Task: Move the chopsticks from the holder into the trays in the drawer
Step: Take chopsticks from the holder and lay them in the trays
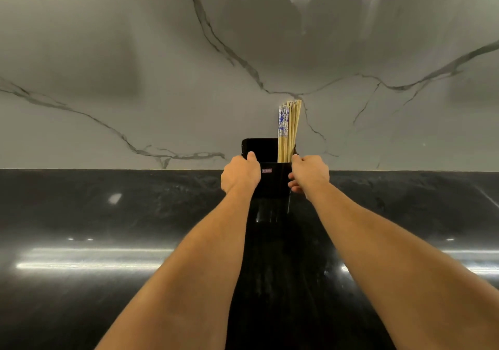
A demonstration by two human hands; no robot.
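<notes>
Your left hand (241, 173) clasps the left side of the black holder (272, 182), thumb hooked over its rim, while your right hand (308, 172) wraps the right side, probably steadying it to bring it nearer. The chopsticks (288, 131) stand bunched in its right corner, against the marble wall (135, 79), on the dark counter (108, 241). No drawer shows.

One black holder (272, 179) at twelve o'clock; one bundle of chopsticks (288, 131), too tightly packed to count; two hands: left hand (240, 174), right hand (309, 172).
</notes>
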